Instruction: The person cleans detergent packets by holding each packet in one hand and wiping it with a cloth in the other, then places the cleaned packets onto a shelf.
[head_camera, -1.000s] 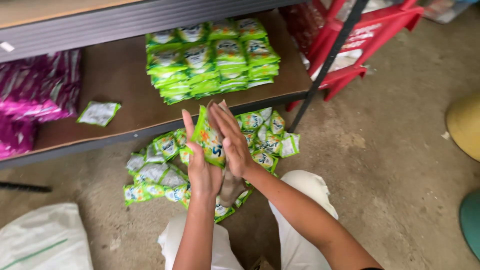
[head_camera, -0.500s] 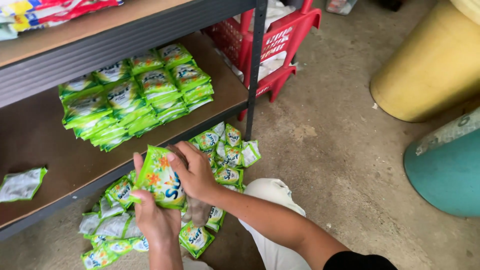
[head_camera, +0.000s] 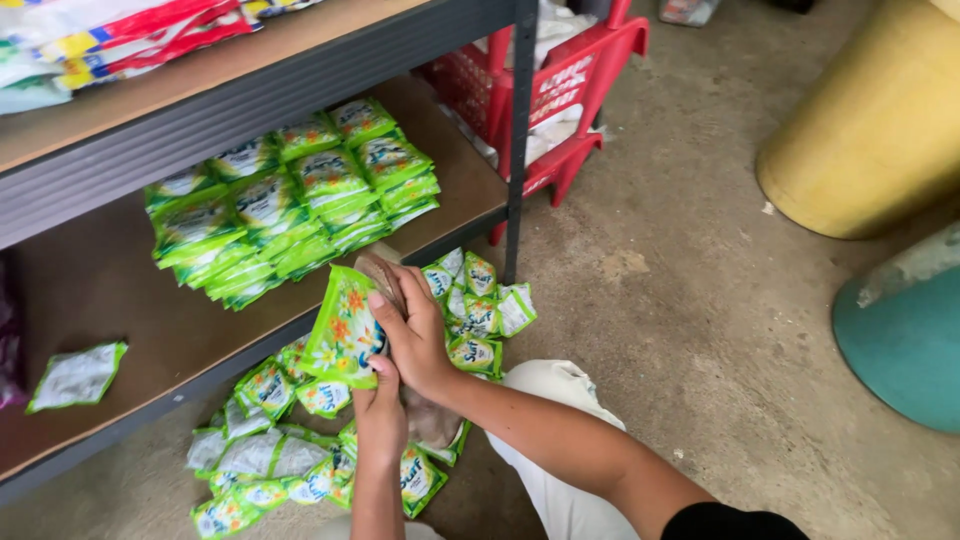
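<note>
My left hand (head_camera: 381, 410) and my right hand (head_camera: 412, 335) together hold a small stack of green sachets (head_camera: 345, 328) upright, just in front of the lower shelf's edge. The right hand presses the stack from the right side, the left hand grips it from below. Loose green sachets (head_camera: 262, 440) lie scattered on the concrete floor under my hands, more of them (head_camera: 480, 305) by the shelf post. Neat piles of the same green sachets (head_camera: 290, 195) sit on the lower wooden shelf (head_camera: 110, 290).
A single pale sachet (head_camera: 78, 376) lies alone on the shelf's left. A dark metal post (head_camera: 518, 140) stands at the shelf corner. A red plastic crate (head_camera: 545, 90) sits behind it. A yellow drum (head_camera: 870, 130) and a teal drum (head_camera: 900, 340) stand at right.
The view has swung left and down. My hands with the sachet stack have stayed together and now sit closer to the lower shelf's front edge.
</note>
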